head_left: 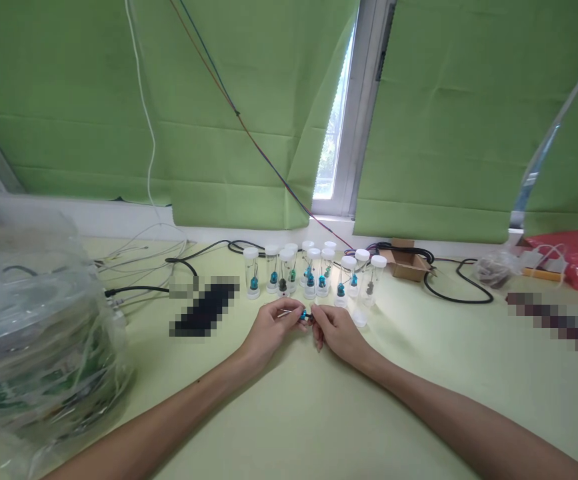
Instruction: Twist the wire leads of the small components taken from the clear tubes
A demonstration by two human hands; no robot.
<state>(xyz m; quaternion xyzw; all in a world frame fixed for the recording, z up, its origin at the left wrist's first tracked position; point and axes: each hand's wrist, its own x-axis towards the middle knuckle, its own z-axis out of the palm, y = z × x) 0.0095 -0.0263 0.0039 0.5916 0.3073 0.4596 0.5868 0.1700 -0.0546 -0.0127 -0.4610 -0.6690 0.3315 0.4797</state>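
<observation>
My left hand (275, 325) pinches a small blue part (305, 316), with a thin pale wire or pin lying along the fingers. Against its other side, my right hand (336, 327) is closed with thumb and forefinger on the part's dark end. Both hands meet just above the table, and the fingers hide most of the part. Right behind them stand several clear tubes (251, 273) with white caps, holding similar blue, green or dark pieces with thin leads. A loose white cap (360, 319) lies beyond my right hand, by the right-hand tubes.
A plastic-wrapped bundle (43, 360) fills the table's left side. Behind are a blurred-out dark object (206, 310), black cables (461, 297), an open cardboard box (406, 265) and a red plastic bag (576, 260). Green blinds (249, 153) hang over the window at the back.
</observation>
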